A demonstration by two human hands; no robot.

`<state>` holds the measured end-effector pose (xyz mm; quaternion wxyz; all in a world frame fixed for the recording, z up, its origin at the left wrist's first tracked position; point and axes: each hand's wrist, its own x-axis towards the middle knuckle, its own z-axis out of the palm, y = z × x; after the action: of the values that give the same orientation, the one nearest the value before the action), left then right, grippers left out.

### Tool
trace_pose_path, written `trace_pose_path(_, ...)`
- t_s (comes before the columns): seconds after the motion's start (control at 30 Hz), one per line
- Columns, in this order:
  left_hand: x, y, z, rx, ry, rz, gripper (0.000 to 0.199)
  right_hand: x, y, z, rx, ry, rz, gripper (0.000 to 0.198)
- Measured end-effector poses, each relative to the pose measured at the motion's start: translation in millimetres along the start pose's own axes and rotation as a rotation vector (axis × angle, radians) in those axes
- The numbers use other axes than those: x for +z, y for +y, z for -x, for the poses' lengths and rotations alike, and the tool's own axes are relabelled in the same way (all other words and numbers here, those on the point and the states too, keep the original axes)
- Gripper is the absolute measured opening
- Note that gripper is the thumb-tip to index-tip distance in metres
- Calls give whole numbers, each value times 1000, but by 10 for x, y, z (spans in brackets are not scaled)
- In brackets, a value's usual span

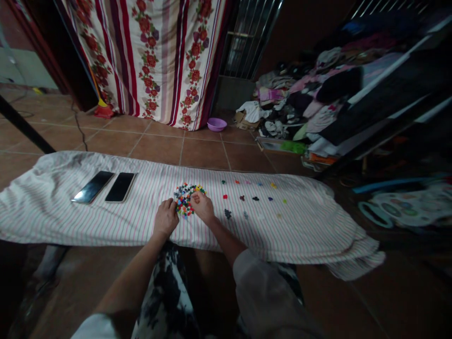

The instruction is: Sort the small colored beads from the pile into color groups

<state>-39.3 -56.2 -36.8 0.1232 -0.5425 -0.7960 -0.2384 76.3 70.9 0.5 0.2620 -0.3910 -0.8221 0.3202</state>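
Observation:
A pile of small, many-coloured plastic pieces (184, 203) lies on a striped cloth (141, 226) in front of me. At the pile's left edge rests my left hand (166, 217), its fingers loosely bent and apart, with nothing visible in them. My right hand (202, 207) is over the pile's right side, fingertips pinched together; whatever is between them is too small to make out. To the right, small groups sorted by colour form rows, among them red pieces (225, 197), dark grey pieces (228, 214), black pieces (255, 198) and yellow pieces (273, 185).
Two phones, one dark (93, 187) and one pale-edged (120, 187), lie on the cloth at left. Beyond are a tiled floor (201, 148), a flowered curtain (151, 61), a purple basin (216, 124) and a red broom (103, 109). Heaped clothes (300, 99) fill the back right.

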Motion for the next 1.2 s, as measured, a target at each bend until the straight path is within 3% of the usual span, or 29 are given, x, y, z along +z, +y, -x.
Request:
trace_pose_path(0.2, 4, -21, 10, 13, 9, 0, 27, -234, 240, 215, 15, 84, -70, 13)
trace_pose_path(0.33, 2, -29, 15, 24, 7, -3, 28, -533, 500, 333, 53, 227, -76, 18)
trace_pose_path(0.53, 8, -40, 20, 27, 12, -2, 28, -1037, 920, 474, 164, 400, 49, 27)
trace_pose_path(0.67, 3, -39, 24, 32, 10, 13, 28, -1252, 1161, 573, 205, 437, 185, 30)
trace_pose_path(0.8, -5, -37, 26, 28, 14, 26, 28, -1307, 1353, 663, 251, 424, 280, 31)
trace_pose_path(1.2, -3, -29, 20, -1, 1, 19, 29, -1182, 1560, 667, 132, 419, 384, 29)
